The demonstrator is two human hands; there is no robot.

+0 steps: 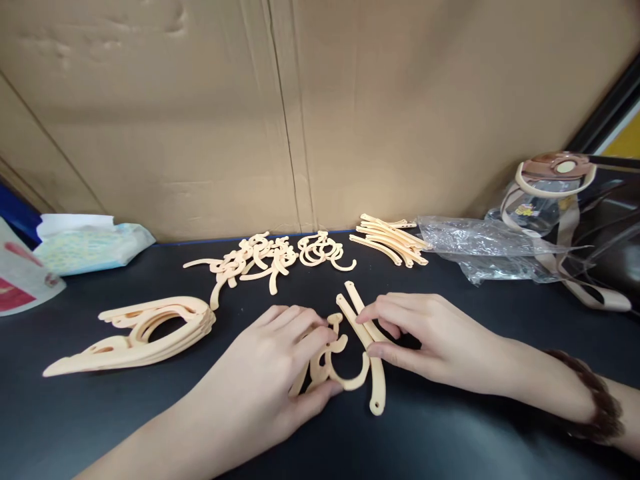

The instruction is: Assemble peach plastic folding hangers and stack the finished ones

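My left hand (285, 367) is curled over cream plastic hook pieces (353, 383) on the dark tabletop, its thumb and fingers closed around them. Its palm and fingers hide part of these pieces. To the right, my right hand (425, 333) has its thumb and index finger on two slim, slightly curved plastic hanger arms (377, 387). These arms cross each other, with small holes at their ends. One hook's curved end lies against the arms, between my two hands.
Folded plastic hangers (165, 343) lie stacked at left. Behind are a pile of hook pieces (265, 260) and more hanger arms (390, 240). A clear plastic bag (480, 247) and a strapped bottle (545, 200) stand right; a tissue pack (95, 247) and a cup (23, 273) left. Cardboard (200, 120) walls the back.
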